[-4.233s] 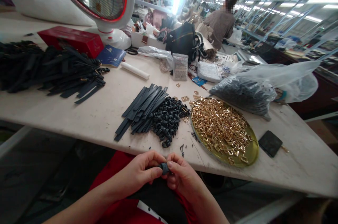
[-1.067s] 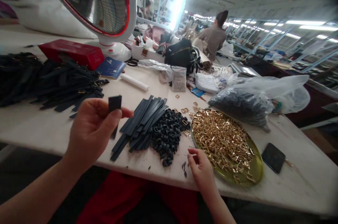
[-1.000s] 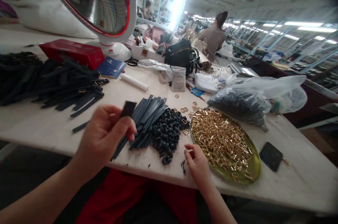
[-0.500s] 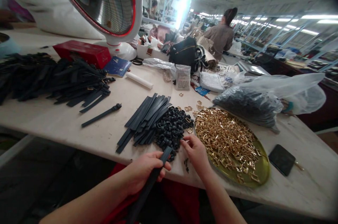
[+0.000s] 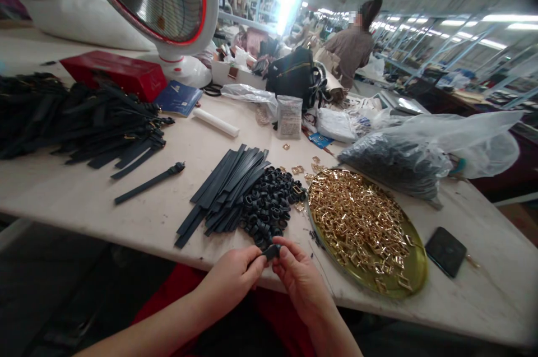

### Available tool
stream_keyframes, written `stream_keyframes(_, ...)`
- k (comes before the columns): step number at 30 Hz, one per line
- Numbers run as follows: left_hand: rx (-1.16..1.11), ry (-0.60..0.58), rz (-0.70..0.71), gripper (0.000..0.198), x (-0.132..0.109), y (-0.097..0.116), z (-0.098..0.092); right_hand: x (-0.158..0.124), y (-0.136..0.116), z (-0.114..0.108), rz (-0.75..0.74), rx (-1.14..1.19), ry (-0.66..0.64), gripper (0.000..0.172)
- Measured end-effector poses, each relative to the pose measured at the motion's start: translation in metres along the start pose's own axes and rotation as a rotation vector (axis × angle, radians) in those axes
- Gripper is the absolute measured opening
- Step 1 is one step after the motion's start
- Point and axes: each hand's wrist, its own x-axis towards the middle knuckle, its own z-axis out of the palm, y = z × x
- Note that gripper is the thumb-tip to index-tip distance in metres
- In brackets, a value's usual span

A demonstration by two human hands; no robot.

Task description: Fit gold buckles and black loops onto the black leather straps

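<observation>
My left hand (image 5: 240, 270) is closed around a black strap (image 5: 269, 253), near its end. My right hand (image 5: 296, 270) meets it there, thumb and fingers pinching a small black loop (image 5: 276, 249) at the strap's tip. Fingers partly cover the loop, so how far it sits over the strap cannot be seen. Just beyond my hands lies a heap of black loops (image 5: 271, 203). Touching its left side is a stack of cut black straps (image 5: 225, 189). To the right, a round gold tray (image 5: 414, 281) carries a mound of gold buckles (image 5: 357, 211).
A single strap with a buckle end (image 5: 147, 184) lies left, near a large strap pile (image 5: 84, 121). Behind stand a red box (image 5: 117, 74) and a heater (image 5: 168, 9). A phone (image 5: 446, 251) and a plastic bag (image 5: 395, 161) are right. A person (image 5: 351, 54) is farther back.
My right hand has moved left and toward me from the edge of the loop heap to the strap's end. My left hand has shifted slightly, still holding the strap; the view has tilted a little.
</observation>
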Motion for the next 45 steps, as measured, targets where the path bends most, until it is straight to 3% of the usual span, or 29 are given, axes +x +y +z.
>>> stream_keyframes(7,0.195,-0.063,0.096,0.029,-0.012,0.0,0.0,-0.014,0.017,-0.004,-0.046,-0.074,-0.11,0.024)
stream_keyframes(10,0.077,-0.088,0.047,0.026,-0.017,-0.001,0.005,-0.019,0.016,-0.004,-0.092,-0.105,-0.089,0.025)
stream_keyframes(13,-0.069,-0.136,-0.006,0.041,-0.022,-0.002,0.01,-0.024,0.019,0.002,-0.162,-0.136,-0.025,0.026)
stream_keyframes(16,-0.113,-0.063,0.038,0.048,-0.023,-0.005,0.009,-0.027,0.021,0.007,-0.142,-0.122,-0.105,0.029)
stream_keyframes(18,-0.132,-0.019,0.076,0.046,-0.021,-0.007,0.006,-0.023,0.014,0.001,-0.211,-0.306,-0.147,0.03)
stream_keyframes(19,-0.138,-0.002,0.078,0.043,-0.019,-0.007,0.004,-0.019,0.006,-0.005,-0.307,-0.509,-0.11,0.03)
stream_keyframes(20,-0.14,0.012,0.071,0.039,-0.017,-0.007,0.002,-0.013,-0.005,-0.014,-0.417,-0.735,-0.054,0.029)
stream_keyframes(22,-0.141,0.038,0.046,0.033,-0.013,-0.006,0.0,0.004,-0.032,-0.035,-0.666,-1.272,0.211,0.023)
stream_keyframes(25,-0.145,0.063,0.031,0.028,-0.006,-0.005,0.004,0.034,-0.068,-0.062,-0.716,-1.457,0.314,0.013)
stream_keyframes(28,-0.128,0.045,0.02,0.028,0.0,-0.004,0.009,0.056,-0.084,-0.074,-0.712,-1.514,0.286,0.011)
stream_keyframes(35,-0.056,-0.016,-0.004,0.03,0.003,0.001,0.006,0.058,-0.082,-0.082,-0.752,-1.362,0.248,0.013)
stream_keyframes(39,-0.06,0.013,0.053,0.029,0.013,0.012,0.002,0.046,-0.075,-0.076,-0.656,-1.143,0.221,0.024)
stream_keyframes(41,-0.092,0.054,0.09,0.028,0.02,0.018,0.001,0.035,-0.067,-0.064,-0.539,-0.953,0.119,0.033)
stream_keyframes(45,-0.155,0.092,0.131,0.026,0.034,0.025,0.001,0.012,-0.044,-0.029,-0.111,-0.237,-0.161,0.032)
